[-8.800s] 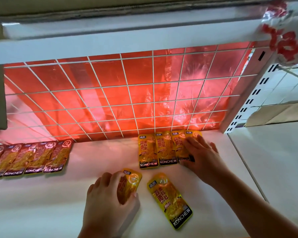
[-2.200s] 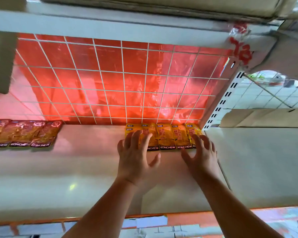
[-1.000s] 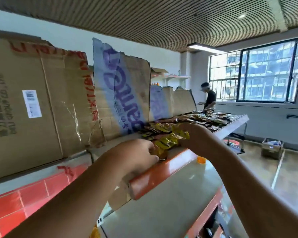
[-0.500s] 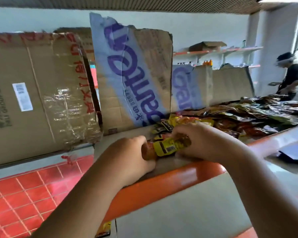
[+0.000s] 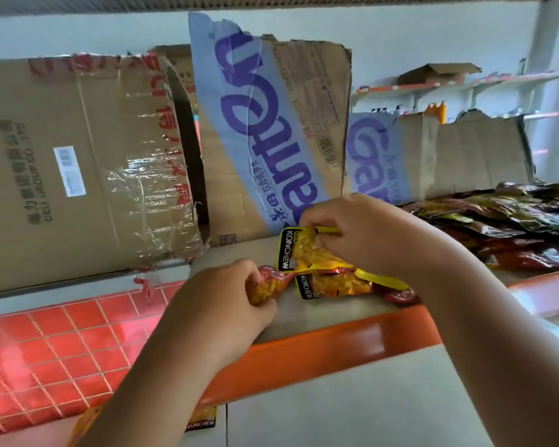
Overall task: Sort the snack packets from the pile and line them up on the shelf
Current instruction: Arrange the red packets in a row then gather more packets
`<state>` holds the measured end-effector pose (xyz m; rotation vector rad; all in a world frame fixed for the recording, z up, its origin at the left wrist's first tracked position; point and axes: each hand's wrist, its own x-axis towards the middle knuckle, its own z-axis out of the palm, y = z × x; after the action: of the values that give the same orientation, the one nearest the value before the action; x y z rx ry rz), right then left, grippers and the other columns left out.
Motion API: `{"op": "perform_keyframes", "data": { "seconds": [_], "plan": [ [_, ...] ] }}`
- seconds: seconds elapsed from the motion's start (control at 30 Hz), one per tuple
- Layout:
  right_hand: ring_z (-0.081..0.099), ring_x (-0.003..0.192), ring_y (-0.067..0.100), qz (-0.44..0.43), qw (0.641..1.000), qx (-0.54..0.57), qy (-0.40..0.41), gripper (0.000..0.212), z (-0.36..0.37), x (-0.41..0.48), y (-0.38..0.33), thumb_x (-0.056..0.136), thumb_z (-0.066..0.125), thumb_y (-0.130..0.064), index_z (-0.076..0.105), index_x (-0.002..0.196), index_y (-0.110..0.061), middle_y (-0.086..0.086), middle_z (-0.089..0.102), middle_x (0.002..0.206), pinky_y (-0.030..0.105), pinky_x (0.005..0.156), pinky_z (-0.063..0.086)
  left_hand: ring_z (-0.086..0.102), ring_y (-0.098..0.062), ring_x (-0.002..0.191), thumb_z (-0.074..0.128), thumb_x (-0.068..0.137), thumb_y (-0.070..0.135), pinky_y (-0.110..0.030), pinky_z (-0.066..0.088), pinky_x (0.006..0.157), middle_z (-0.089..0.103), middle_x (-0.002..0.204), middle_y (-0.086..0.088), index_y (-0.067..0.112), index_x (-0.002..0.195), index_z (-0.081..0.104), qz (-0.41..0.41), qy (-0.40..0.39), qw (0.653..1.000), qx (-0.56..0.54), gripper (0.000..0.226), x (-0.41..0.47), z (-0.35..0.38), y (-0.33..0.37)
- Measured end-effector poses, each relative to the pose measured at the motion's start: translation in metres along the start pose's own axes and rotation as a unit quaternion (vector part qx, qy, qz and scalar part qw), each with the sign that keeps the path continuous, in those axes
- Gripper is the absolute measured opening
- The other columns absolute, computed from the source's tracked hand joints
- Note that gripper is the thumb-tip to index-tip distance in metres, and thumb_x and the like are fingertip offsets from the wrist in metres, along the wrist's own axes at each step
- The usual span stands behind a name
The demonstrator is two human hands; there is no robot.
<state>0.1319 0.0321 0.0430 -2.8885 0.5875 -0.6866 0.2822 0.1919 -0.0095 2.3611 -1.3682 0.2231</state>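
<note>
Cardboard boxes (image 5: 78, 162) line the back of the upper shelf (image 5: 336, 346), with the snack pile (image 5: 513, 227) spreading right. Right hand (image 5: 352, 230) pinches a yellow packet (image 5: 304, 253) above a second yellow packet (image 5: 333, 285) lying on the shelf; left hand (image 5: 226, 301) curls round a red packet (image 5: 268, 285).

Landmark: orange shelf edge (image 5: 320, 353).
Hands: two, left hand (image 5: 226, 303) and right hand (image 5: 362, 232), both above the edge.
Yellow KONCHEW packets just above the edge: two. The upper yellow packet (image 5: 304, 250) is pinched by the right hand; the lower yellow packet (image 5: 333, 285) lies flat.
Red-topped packet (image 5: 268, 287): one, gripped by the left hand.
Pile (image 5: 513, 221) above the edge, far right: too many to count.
Below the edge: one labelled packet (image 5: 200, 422).
Cardboard behind the edge: two blue-printed sheets (image 5: 271, 140), one taped brown box (image 5: 78, 162).
</note>
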Motion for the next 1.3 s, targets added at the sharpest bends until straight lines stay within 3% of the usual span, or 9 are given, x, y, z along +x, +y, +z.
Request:
{"op": "perform_keyframes", "data": {
  "seconds": [0.2, 0.33, 0.43, 0.57, 0.67, 0.8, 0.93, 1.07, 1.3],
  "plan": [
    [0.060, 0.101, 0.017, -0.061, 0.982, -0.146, -0.097, 0.041, 0.002, 0.025, -0.023, 0.083, 0.054, -0.001, 0.062, 0.068, -0.038, -0.010, 0.063, 0.112, 0.042, 0.095, 0.046, 0.063, -0.014, 0.094, 0.064, 0.085, 0.058, -0.035, 0.056, 0.080, 0.068, 0.102, 0.011, 0.035, 0.108, 0.058, -0.024, 0.021, 0.999, 0.025, 0.034, -0.001, -0.001, -0.001],
    [0.063, 0.104, 0.015, -0.043, 0.986, -0.056, -0.154, 0.041, 0.021, 0.018, -0.022, 0.093, 0.052, -0.010, 0.075, 0.098, -0.044, -0.010, 0.064, 0.118, 0.039, 0.094, 0.051, 0.061, -0.014, 0.091, 0.063, 0.085, 0.058, -0.033, 0.054, 0.079, 0.066, 0.098, 0.011, 0.036, 0.106, 0.058, -0.025, 0.022, 0.999, 0.027, 0.031, 0.000, -0.001, -0.001],
    [0.062, 0.096, 0.018, 0.010, 0.995, -0.065, -0.070, 0.015, 0.020, 0.010, -0.019, 0.099, 0.054, -0.037, 0.068, 0.102, -0.034, -0.008, 0.061, 0.101, 0.031, 0.079, 0.045, 0.060, -0.012, 0.090, 0.063, 0.087, 0.058, -0.033, 0.054, 0.079, 0.065, 0.100, 0.012, 0.038, 0.107, 0.057, -0.022, 0.019, 0.999, 0.022, 0.029, 0.000, 0.000, -0.001],
    [0.056, 0.120, 0.027, 0.100, 0.967, -0.193, -0.133, 0.071, 0.029, 0.010, -0.027, 0.084, 0.053, -0.076, 0.056, 0.127, -0.019, 0.005, 0.061, 0.128, 0.035, 0.090, 0.044, 0.060, -0.011, 0.088, 0.066, 0.084, 0.066, -0.034, 0.055, 0.078, 0.066, 0.097, 0.013, 0.037, 0.102, 0.060, -0.024, 0.018, 0.999, 0.015, 0.035, 0.004, 0.003, -0.004],
    [0.060, 0.100, 0.025, 0.094, 0.968, -0.168, -0.161, 0.053, 0.032, 0.013, -0.031, 0.083, 0.064, -0.066, 0.055, 0.111, -0.021, 0.000, 0.063, 0.107, 0.034, 0.078, 0.048, 0.059, -0.011, 0.088, 0.067, 0.080, 0.069, -0.033, 0.054, 0.077, 0.066, 0.096, 0.013, 0.035, 0.099, 0.062, -0.029, 0.018, 0.999, 0.004, 0.039, 0.006, 0.004, -0.005],
    [0.050, 0.072, 0.014, 0.083, 0.979, -0.135, -0.131, 0.028, 0.030, 0.009, -0.037, 0.081, 0.068, -0.043, 0.051, 0.091, -0.024, -0.005, 0.055, 0.083, 0.028, 0.055, 0.032, 0.059, -0.009, 0.085, 0.071, 0.082, 0.055, -0.033, 0.053, 0.074, 0.068, 0.095, 0.010, 0.033, 0.094, 0.061, -0.032, 0.018, 0.999, -0.022, 0.027, 0.008, 0.004, -0.007],
    [0.056, 0.078, 0.019, 0.084, 0.989, -0.111, -0.056, 0.033, 0.033, 0.005, -0.041, 0.076, 0.071, -0.042, 0.061, 0.100, -0.022, -0.004, 0.059, 0.085, 0.028, 0.059, 0.041, 0.060, -0.008, 0.079, 0.068, 0.076, 0.060, -0.032, 0.051, 0.068, 0.069, 0.088, 0.011, 0.033, 0.097, 0.059, -0.023, 0.020, 0.998, -0.047, 0.035, 0.005, -0.002, -0.011],
    [0.050, 0.067, 0.006, 0.069, 0.996, -0.030, 0.058, 0.031, 0.042, 0.001, -0.046, 0.076, 0.073, -0.043, 0.060, 0.097, -0.026, -0.008, 0.056, 0.076, 0.025, 0.053, 0.037, 0.062, -0.006, 0.082, 0.073, 0.078, 0.049, -0.034, 0.054, 0.071, 0.068, 0.094, 0.015, 0.040, 0.104, 0.058, -0.022, 0.043, 0.996, -0.078, 0.031, -0.003, -0.016, -0.030],
    [0.053, 0.064, 0.004, 0.058, 0.994, 0.017, 0.095, 0.023, 0.060, 0.008, -0.097, 0.080, 0.071, -0.039, 0.058, 0.096, -0.028, -0.009, 0.058, 0.076, 0.021, 0.051, 0.036, 0.065, -0.003, 0.085, 0.075, 0.078, 0.044, -0.028, 0.051, 0.068, 0.069, 0.098, 0.021, 0.043, 0.109, 0.058, -0.001, 0.133, 0.982, -0.132, 0.036, -0.024, -0.022, -0.082]
  ]
}}
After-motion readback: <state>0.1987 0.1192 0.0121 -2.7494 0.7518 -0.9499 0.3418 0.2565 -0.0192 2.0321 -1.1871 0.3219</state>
